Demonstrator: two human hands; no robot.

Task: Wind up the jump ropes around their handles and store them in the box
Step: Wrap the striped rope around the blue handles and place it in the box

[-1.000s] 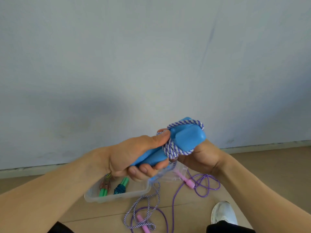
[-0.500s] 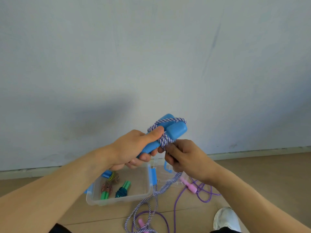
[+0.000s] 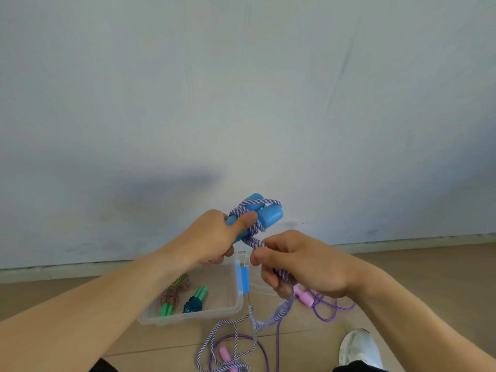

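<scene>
Left hand point(image 3: 212, 237) around blue handles point(image 3: 264, 216), right hand point(image 3: 300, 261) gripping striped rope point(image 3: 255, 241), above box point(image 3: 193, 316) rim.

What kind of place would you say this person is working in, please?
Probably a plain indoor room, worked at floor level: a bare pale wall meets a tan floor at a skirting strip, with a clear plastic box set on the floor.
</scene>
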